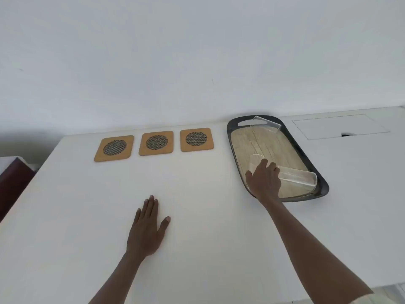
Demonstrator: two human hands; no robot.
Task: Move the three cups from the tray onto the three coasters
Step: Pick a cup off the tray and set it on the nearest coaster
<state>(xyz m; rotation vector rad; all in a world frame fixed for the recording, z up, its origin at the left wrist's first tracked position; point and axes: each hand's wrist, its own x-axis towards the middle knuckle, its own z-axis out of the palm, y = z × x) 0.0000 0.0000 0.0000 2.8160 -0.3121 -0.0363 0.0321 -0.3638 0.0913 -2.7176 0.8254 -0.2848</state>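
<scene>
White table (197,216). Three square coasters (156,143) in a row, centre-left of frame, all bare. Tray (306,159) at centre-right holds three clear cups: one at its upper end (266,123), one on its side at lower right (300,177), one (255,163) under the right hand (264,183), fingers curled around it. Left hand (146,229) flat on the table, lower centre, fingers extended, holding nothing.

Both forearms are bare; a pale sleeve edge (359,300) shows at the right elbow.
</scene>
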